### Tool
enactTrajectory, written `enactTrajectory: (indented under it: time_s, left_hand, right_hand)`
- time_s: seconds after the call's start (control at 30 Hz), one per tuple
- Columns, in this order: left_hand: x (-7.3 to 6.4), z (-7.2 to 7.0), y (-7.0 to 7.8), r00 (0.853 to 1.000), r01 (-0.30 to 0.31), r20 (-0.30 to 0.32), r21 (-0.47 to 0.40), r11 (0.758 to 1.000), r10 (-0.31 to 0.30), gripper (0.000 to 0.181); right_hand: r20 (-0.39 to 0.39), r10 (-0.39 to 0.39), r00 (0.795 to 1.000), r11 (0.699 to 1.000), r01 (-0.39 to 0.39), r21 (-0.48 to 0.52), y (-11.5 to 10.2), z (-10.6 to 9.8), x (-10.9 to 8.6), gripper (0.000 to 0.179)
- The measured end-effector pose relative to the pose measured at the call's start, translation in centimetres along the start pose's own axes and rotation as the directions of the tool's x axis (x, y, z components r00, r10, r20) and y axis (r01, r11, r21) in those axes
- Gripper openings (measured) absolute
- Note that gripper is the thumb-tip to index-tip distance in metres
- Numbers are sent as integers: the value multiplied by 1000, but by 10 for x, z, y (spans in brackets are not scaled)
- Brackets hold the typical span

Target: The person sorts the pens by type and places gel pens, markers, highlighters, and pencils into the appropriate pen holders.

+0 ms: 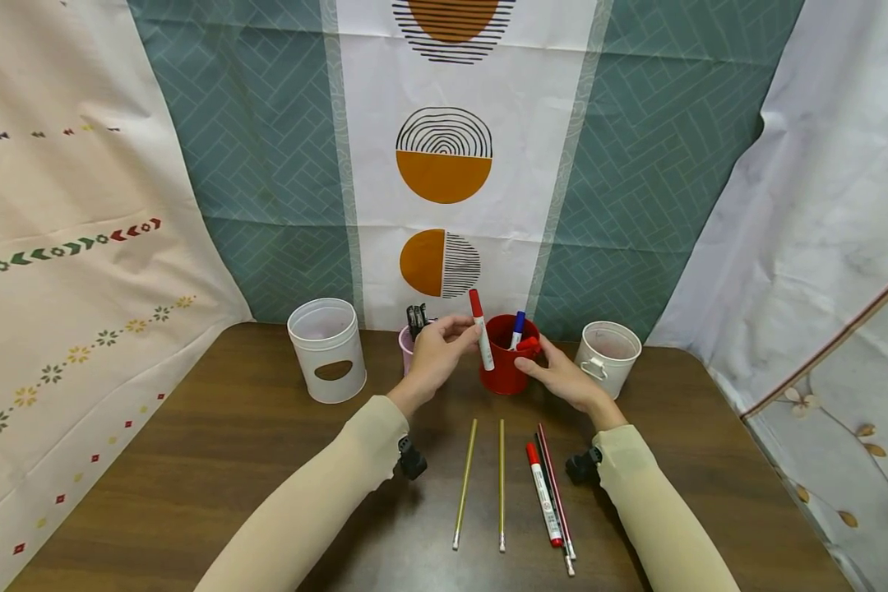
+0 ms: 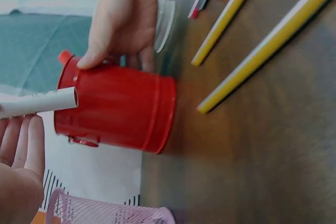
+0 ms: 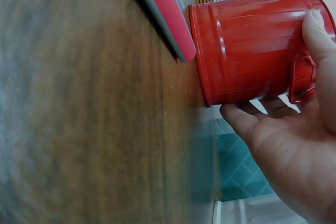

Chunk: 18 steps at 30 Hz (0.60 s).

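Broadly, the brown table (image 1: 192, 444) spans the foreground, a white canister (image 1: 329, 337) near its eleven o'clock edge. Close to twelve o'clock stands the red bucket (image 1: 503, 382), upright. The right hand (image 1: 570, 383), half-curled, grips it from three o'clock, thumb at the rim. The left hand (image 1: 435, 353), nearly closed, pinches a red-capped marker (image 1: 483, 333), almost upright, at the bucket's nine o'clock. A blue cap (image 1: 520, 321) pokes from the bucket.

left grip (image 1: 437, 353) pinched, right grip (image 1: 566, 381) curved (both forward)

Red bucket (image 3: 254, 51) in glossy metal
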<state>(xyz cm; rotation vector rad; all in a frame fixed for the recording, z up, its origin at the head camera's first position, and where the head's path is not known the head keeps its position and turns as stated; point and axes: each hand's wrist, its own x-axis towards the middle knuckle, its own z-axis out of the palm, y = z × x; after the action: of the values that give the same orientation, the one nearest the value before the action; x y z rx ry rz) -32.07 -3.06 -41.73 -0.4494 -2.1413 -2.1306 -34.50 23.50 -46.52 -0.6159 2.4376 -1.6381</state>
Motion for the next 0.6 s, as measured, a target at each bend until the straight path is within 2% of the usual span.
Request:
enactTrajectory:
  time_s: [0.13, 0.3, 0.6]
  left_hand:
    - [10, -2, 8, 1000, -12, -9, -28, 1000, 12, 29]
    - [21, -3, 19, 1000, -24, -8, -11, 1000, 24, 30]
    - [42, 4, 31, 997, -64, 39, 7, 998, 64, 32]
  right_hand:
    - [-4, 12, 1000, 1000, -12, -7, -3, 2, 0, 79]
    - [-2, 21, 1000, 1000, -21, -4, -4, 2, 0, 80]
    - [7, 17, 1000, 1000, -17, 2, -1, 0, 0, 80]
